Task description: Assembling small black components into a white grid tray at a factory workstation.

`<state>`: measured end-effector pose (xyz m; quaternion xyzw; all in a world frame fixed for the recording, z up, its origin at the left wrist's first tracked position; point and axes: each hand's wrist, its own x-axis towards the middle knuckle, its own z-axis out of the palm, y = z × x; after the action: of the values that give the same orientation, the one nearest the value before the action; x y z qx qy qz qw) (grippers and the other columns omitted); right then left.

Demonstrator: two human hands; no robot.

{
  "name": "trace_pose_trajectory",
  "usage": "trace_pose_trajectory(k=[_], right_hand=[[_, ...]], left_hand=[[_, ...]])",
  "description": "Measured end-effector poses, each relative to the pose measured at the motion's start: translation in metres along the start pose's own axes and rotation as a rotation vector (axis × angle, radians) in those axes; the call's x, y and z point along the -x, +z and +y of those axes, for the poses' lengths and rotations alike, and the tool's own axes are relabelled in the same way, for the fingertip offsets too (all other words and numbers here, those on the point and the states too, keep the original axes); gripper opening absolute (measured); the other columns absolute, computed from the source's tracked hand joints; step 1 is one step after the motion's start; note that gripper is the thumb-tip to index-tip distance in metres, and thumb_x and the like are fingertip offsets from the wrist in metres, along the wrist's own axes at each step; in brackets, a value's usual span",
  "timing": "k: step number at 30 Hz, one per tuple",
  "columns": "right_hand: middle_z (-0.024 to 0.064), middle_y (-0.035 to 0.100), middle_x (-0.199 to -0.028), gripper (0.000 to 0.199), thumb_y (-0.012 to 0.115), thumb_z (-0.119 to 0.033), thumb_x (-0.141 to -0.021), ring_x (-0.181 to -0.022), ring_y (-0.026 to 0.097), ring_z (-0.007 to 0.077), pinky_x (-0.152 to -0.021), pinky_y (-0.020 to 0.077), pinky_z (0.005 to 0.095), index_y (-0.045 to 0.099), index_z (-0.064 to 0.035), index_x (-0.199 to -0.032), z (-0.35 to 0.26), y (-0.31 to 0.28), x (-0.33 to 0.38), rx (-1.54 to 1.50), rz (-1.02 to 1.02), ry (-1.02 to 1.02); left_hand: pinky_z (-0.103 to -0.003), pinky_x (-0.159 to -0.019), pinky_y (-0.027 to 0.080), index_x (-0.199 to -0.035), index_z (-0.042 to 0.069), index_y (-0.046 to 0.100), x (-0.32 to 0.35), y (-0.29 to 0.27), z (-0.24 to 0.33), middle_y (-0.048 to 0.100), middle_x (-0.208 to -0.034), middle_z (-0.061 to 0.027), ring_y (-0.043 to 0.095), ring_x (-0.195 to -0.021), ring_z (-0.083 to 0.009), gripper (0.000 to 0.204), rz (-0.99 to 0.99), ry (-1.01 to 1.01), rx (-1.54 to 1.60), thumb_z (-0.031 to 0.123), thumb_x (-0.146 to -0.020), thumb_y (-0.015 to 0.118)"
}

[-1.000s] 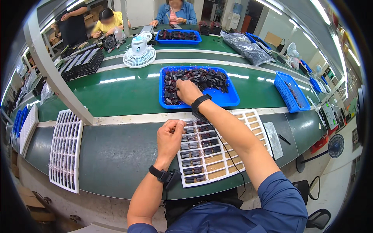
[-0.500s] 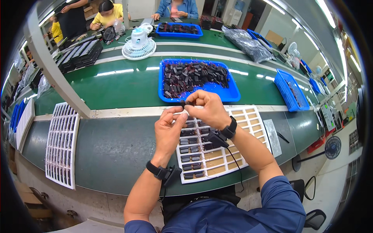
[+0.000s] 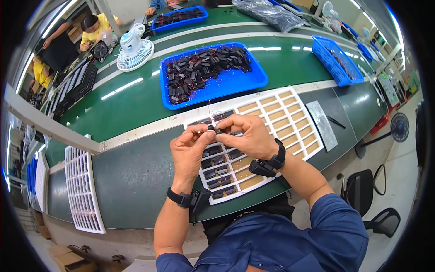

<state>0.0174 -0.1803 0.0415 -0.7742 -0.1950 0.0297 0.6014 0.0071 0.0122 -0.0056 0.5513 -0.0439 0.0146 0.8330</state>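
Note:
My left hand (image 3: 189, 152) and my right hand (image 3: 251, 137) meet over the far left part of a white grid tray (image 3: 274, 114). Between their fingertips they pinch a small black block with thin wires (image 3: 212, 128), partly covered by the fingers. Similar black blocks (image 3: 216, 172) lie in the tray's left compartments, while those on the right show a bare tan bottom. Beyond my hands stands a blue tray (image 3: 233, 86) with a heap of black blocks and reddish wires (image 3: 199, 68) toward its left and far side.
Right of the grid tray lie a grey plate (image 3: 322, 125) and a thin black tool (image 3: 336, 122). A blue basket (image 3: 333, 61) stands farther back. Another white grid tray (image 3: 84, 190) leans at the left table edge. A white fan (image 3: 136, 51) and a person in yellow (image 3: 94, 31) are across the table.
The view has turned and tilted downward, so the blue tray appears farther left. My hands have drawn back slightly over the grid tray, still pinching the black block.

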Motion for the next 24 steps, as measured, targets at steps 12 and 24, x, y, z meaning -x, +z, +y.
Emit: trace_pose_trajectory(k=[12, 24], right_hand=[[0.0018, 0.068, -0.079, 0.029, 0.078, -0.009, -0.088, -0.069, 0.056, 0.0017, -0.063, 0.0459, 0.022, 0.072, -0.0006, -0.115, 0.027, 0.001, 0.005, -0.014, 0.052, -0.062], [0.0018, 0.068, -0.082, 0.025, 0.073, -0.007, -0.091, -0.074, 0.056, 0.0006, -0.065, 0.0458, 0.0211, 0.068, 0.0008, -0.114, 0.015, -0.006, 0.007, -0.017, 0.049, -0.006]], left_hand=[[-0.022, -0.079, 0.055, -0.094, -0.006, 0.077, 0.006, 0.014, 0.004, 0.076, -0.107, -0.0103, 0.066, -0.089, -0.0078, 0.007, 0.139, 0.019, -0.243, -0.001, -0.091, 0.074], [-0.023, -0.079, 0.056, -0.077, -0.005, 0.073, 0.005, 0.012, 0.006, 0.075, -0.11, -0.0142, 0.067, -0.089, -0.0093, 0.014, 0.088, 0.1, -0.246, -0.001, -0.091, 0.074]])
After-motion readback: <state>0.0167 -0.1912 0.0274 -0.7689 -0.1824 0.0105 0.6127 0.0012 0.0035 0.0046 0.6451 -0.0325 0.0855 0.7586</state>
